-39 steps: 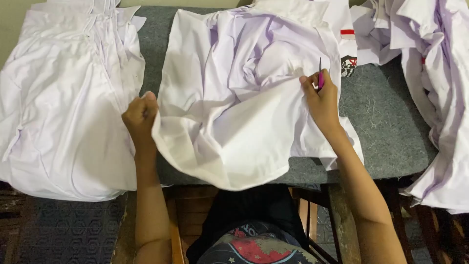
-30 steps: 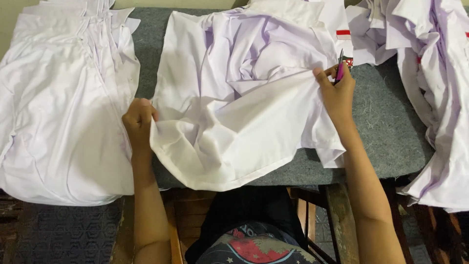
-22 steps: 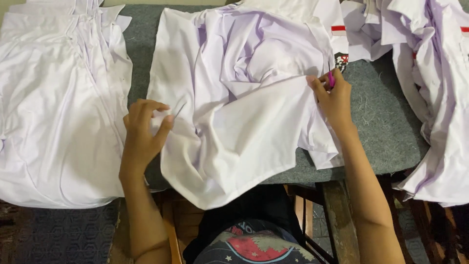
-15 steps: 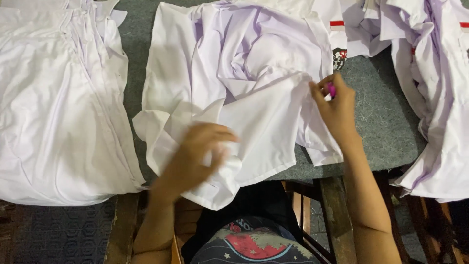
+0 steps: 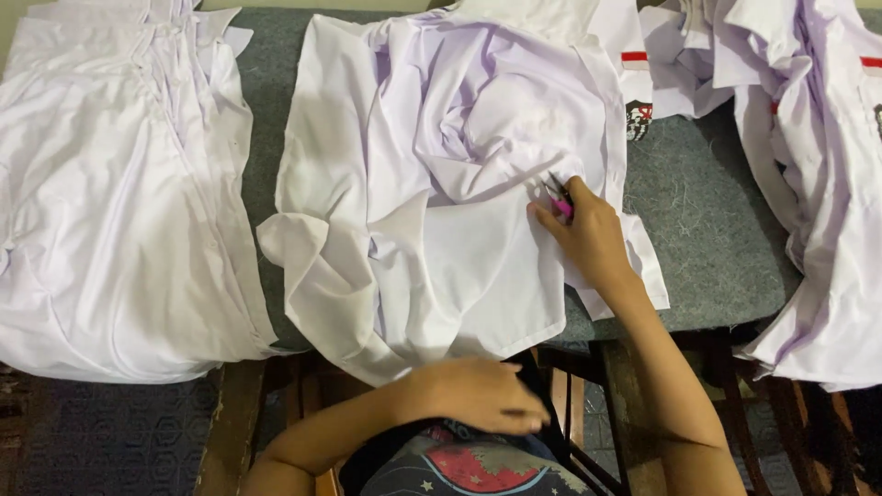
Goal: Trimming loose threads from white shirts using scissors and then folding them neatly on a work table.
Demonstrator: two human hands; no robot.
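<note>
A crumpled white shirt [image 5: 441,184] lies spread on the grey felt-covered table [image 5: 698,220] in front of me. My right hand [image 5: 588,234] rests on the shirt's right part and grips a small pink-handled thread snipper [image 5: 559,197], its tips on the cloth. My left hand [image 5: 478,395] is down below the table edge, near my lap, under the shirt's hanging hem, fingers curled and blurred; it holds nothing that I can see.
A flat pile of white shirts [image 5: 110,193] covers the table's left side. Another heap of white shirts with red stripe badges [image 5: 808,156] lies at the right and hangs over the edge. Wooden table frame [image 5: 625,395] shows below.
My left hand let go of the shirt's left edge and dropped toward my lap. My right hand with the snipper moved left onto the shirt. The shirt's hem was pulled and refolded.
</note>
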